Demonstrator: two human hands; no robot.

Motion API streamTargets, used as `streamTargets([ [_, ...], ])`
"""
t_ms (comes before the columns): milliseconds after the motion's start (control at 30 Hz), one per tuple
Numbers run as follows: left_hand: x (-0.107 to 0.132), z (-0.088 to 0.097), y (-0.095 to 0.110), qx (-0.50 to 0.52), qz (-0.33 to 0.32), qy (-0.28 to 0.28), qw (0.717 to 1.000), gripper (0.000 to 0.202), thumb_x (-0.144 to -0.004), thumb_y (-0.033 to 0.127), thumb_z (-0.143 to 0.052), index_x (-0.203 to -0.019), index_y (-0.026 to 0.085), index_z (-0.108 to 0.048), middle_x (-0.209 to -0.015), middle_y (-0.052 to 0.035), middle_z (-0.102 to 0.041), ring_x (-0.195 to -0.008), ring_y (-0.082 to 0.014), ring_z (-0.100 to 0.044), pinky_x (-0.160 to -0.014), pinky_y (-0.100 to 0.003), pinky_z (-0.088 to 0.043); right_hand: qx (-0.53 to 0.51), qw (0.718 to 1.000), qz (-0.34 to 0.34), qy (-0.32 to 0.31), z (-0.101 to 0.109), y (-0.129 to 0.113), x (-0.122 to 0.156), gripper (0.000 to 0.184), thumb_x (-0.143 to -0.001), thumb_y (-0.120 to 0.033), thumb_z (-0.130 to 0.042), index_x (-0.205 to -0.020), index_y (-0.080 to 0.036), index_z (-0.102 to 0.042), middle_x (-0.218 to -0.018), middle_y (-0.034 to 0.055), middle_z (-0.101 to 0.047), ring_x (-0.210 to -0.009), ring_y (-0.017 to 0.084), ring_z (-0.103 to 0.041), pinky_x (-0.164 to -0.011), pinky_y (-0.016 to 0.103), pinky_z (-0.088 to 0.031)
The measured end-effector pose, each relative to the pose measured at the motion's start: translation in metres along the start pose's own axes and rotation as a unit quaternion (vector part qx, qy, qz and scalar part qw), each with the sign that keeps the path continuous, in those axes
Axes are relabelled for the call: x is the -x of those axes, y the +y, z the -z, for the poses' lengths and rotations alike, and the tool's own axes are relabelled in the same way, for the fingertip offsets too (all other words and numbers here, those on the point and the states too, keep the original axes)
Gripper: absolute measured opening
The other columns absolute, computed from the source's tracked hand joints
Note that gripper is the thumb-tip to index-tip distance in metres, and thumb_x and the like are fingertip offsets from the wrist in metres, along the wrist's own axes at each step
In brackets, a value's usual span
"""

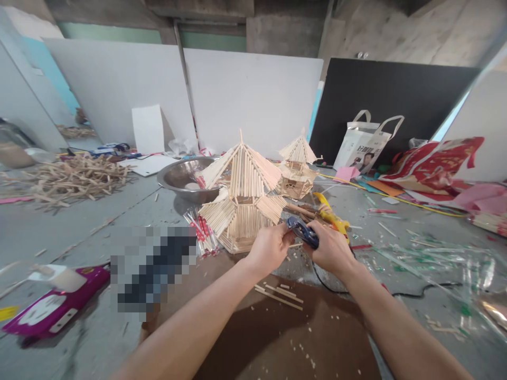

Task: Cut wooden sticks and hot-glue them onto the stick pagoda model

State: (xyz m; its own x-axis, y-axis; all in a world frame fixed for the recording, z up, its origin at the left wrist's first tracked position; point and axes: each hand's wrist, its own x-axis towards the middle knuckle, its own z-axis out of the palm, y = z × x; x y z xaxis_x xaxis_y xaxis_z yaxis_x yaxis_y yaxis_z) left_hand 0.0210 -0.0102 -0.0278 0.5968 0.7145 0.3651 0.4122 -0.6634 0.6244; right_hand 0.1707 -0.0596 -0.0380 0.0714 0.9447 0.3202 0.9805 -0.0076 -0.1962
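A two-tiered pagoda model [241, 203] built of thin wooden sticks stands on the grey floor in front of me. A smaller stick pagoda [297, 169] stands behind it to the right. My right hand [330, 248] is closed around a dark blue hand tool [303, 232], perhaps a glue gun or cutter, with a black cord trailing from under the hand. My left hand [269, 248] is closed in a pinch just left of the tool's tip, next to the big model's lower roof. What it pinches is too small to make out. Loose sticks [279, 295] lie on a brown board [277, 338] below my wrists.
A steel bowl [180, 177] sits behind the model. A heap of sticks [75, 177] lies at left and a pink packet [51, 306] at near left. Stick packets [202, 229], a white bag [366, 140], coloured paper [435, 169] and clear wrappers [428, 261] litter the floor.
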Motion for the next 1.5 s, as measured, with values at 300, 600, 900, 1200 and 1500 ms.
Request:
streamTargets([
  [300,0.000,0.000,0.004,0.028,0.008,0.005,1.000,0.019,-0.075,0.017,-0.039,-0.068,0.014,-0.057,-0.051,0.0000,-0.055,-0.052,-0.0102,-0.053,-0.048,-0.017,-0.034,0.006,1.000,-0.009,0.000,-0.002,-0.001,-0.001,0.019,-0.065,-0.025,-0.047,-0.083,-0.020,-0.050,-0.072,0.0036,-0.062,-0.066,0.019,-0.057,-0.052,0.025,-0.030],
  [600,-0.001,-0.002,0.002,0.046,0.017,0.015,0.999,0.020,-0.076,0.020,-0.040,-0.069,0.013,-0.058,-0.054,-0.0001,-0.055,-0.051,-0.0092,-0.051,-0.048,-0.017,-0.034,0.006,1.000,-0.025,-0.013,-0.006,0.002,0.000,0.018,-0.065,-0.026,-0.047,-0.081,-0.020,-0.050,-0.070,0.0034,-0.062,-0.066,0.019,-0.056,-0.053,0.024,-0.029],
  [900,-0.002,-0.005,-0.003,0.054,0.036,0.011,0.998,0.025,-0.076,0.027,-0.041,-0.063,0.013,-0.057,-0.045,0.0028,-0.046,-0.044,-0.0062,-0.042,-0.044,-0.016,-0.030,0.041,0.996,-0.069,-0.041,-0.003,-0.002,-0.004,0.014,-0.068,-0.032,-0.044,-0.075,-0.021,-0.049,-0.068,0.0037,-0.062,-0.065,0.020,-0.057,-0.050,0.025,-0.026],
  [1200,-0.004,0.000,0.002,0.184,0.107,-0.014,0.977,0.024,-0.075,0.033,-0.043,-0.067,0.014,-0.054,-0.052,0.0028,-0.050,-0.038,-0.0045,-0.043,-0.040,-0.016,-0.033,0.068,0.993,-0.081,-0.055,0.006,0.020,-0.010,0.026,-0.070,-0.031,-0.043,-0.093,-0.020,-0.048,-0.092,0.0065,-0.059,-0.083,0.021,-0.054,-0.058,0.026,-0.031],
  [1500,-0.007,0.000,-0.002,0.271,0.132,-0.026,0.953,0.024,-0.072,0.037,-0.046,-0.072,0.014,-0.052,-0.065,0.0003,-0.056,-0.036,-0.0027,-0.043,-0.038,-0.016,-0.034,0.137,0.972,-0.027,-0.188,-0.014,0.017,-0.004,0.040,-0.068,-0.044,-0.046,-0.094,-0.014,-0.050,-0.090,0.0141,-0.059,-0.086,0.026,-0.054,-0.067,0.032,-0.036],
])
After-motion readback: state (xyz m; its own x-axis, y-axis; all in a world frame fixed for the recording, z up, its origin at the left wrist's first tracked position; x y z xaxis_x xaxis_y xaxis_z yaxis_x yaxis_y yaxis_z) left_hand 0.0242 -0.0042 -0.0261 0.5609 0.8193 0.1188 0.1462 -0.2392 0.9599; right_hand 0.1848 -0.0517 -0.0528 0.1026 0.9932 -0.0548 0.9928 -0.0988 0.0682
